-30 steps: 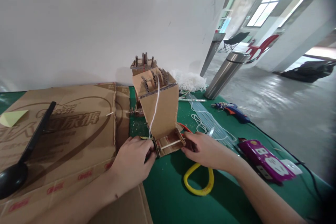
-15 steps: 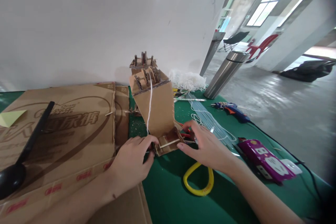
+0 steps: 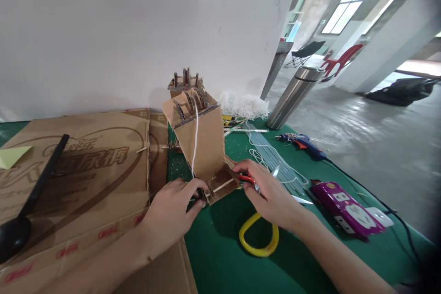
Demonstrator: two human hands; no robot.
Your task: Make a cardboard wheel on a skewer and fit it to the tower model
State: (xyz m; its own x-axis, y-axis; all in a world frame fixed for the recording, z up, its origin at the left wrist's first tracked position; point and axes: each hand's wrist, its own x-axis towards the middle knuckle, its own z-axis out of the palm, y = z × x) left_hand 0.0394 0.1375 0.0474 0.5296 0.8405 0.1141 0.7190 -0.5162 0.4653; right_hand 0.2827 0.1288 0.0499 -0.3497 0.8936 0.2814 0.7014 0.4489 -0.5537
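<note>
A cardboard model [image 3: 201,144] with small wheels on top and a white string [image 3: 195,138] hanging down its face stands tilted on the green table [image 3: 220,257]. My left hand [image 3: 172,213] pinches the model's lower left corner, fingers closed on it. My right hand [image 3: 268,190] lies over red-handled scissors [image 3: 250,179] beside the model's lower right corner, its fingers curled on the handle. A thin wooden stick [image 3: 220,187] crosses the model's base.
Flattened cardboard [image 3: 79,170] with a black spoon-like tool [image 3: 31,202] lies at the left. A yellow loop [image 3: 257,239], a purple power strip [image 3: 347,209], a blue glue gun [image 3: 301,142], a steel flask [image 3: 292,96], white string pile [image 3: 243,105] and a white board [image 3: 120,41] surround the model.
My right hand left the model's lower right corner and closed on the red-handled scissors. The model has tipped slightly to the left. My left hand stays at its corner.
</note>
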